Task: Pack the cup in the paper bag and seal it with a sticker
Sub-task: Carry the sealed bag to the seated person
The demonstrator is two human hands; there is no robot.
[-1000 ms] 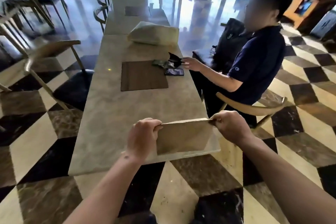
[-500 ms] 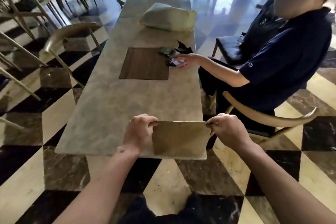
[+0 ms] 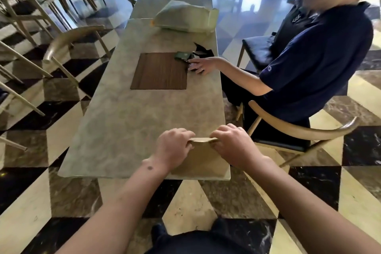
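A brown paper bag (image 3: 201, 161) stands at the near right end of the marble table (image 3: 132, 121). My left hand (image 3: 173, 148) and my right hand (image 3: 235, 146) both pinch its top edge, close together near the middle, so the top is narrowed between them. The cup is not visible; whether it is inside the bag I cannot tell. No sticker shows.
A wooden placemat (image 3: 159, 71) lies mid-table. A seated person at the right rests a hand (image 3: 203, 64) on small dark items (image 3: 192, 56). A pale cushion-like bag (image 3: 185, 18) lies farther back. Chairs stand at the left (image 3: 70, 41) and right (image 3: 305, 130).
My hands have moved inward from the bag's two top corners toward its middle, squeezing the top edge together. The view has tilted and moved closer.
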